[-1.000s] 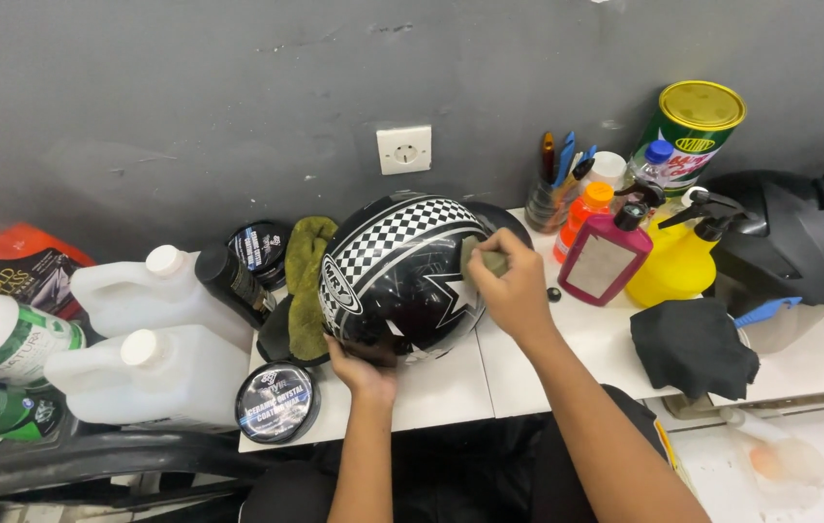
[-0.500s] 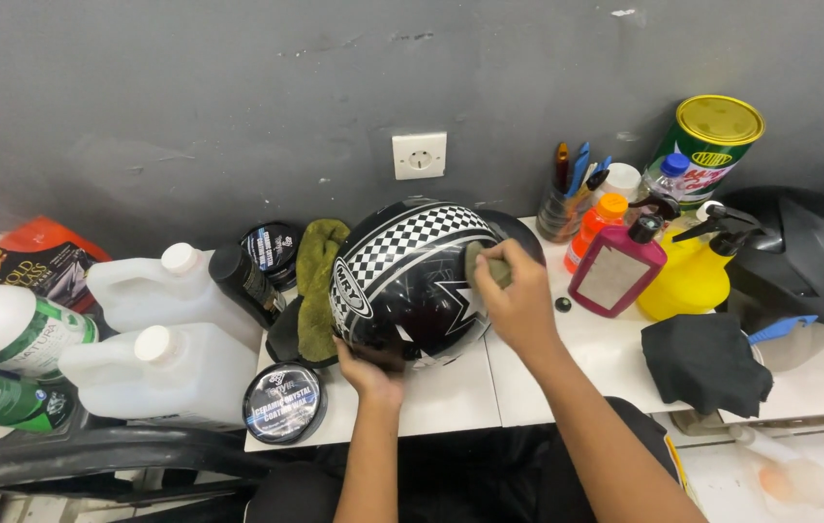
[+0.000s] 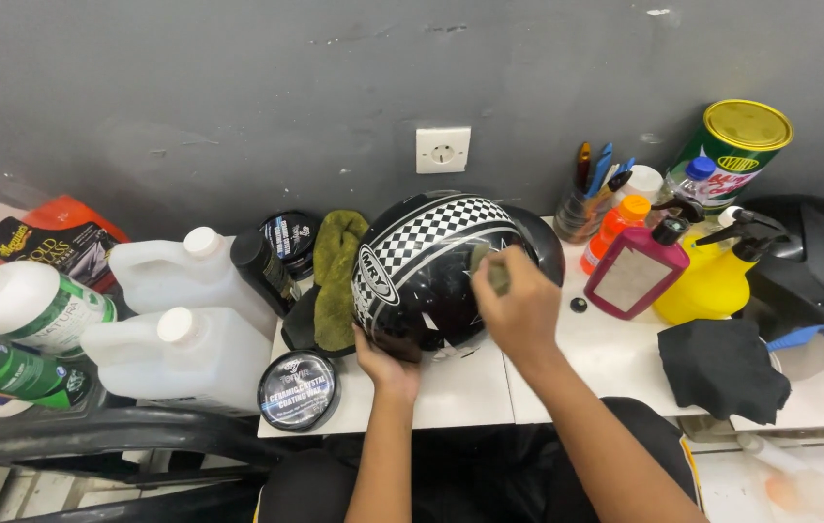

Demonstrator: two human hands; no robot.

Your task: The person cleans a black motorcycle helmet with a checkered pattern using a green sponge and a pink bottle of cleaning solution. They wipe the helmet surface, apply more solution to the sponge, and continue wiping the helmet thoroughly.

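Our left hand [image 3: 385, 360] gripped the helmet's [image 3: 431, 266] lower edge, steadying it on the tabletop [image 3: 615, 353]. Our right hand [image 3: 518, 308] pinched a small pad [image 3: 499, 274] against its side. We judged polishing midway; the wax tin [image 3: 299, 389] sat left of our hands.

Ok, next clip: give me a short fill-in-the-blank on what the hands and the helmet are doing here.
1. The right hand presses a small pad against the black ____-patterned helmet.
2. The left hand steadies the helmet from ____.
3. A round black tin lies in front of two ____ jugs.

Missing words: checkered; below; white
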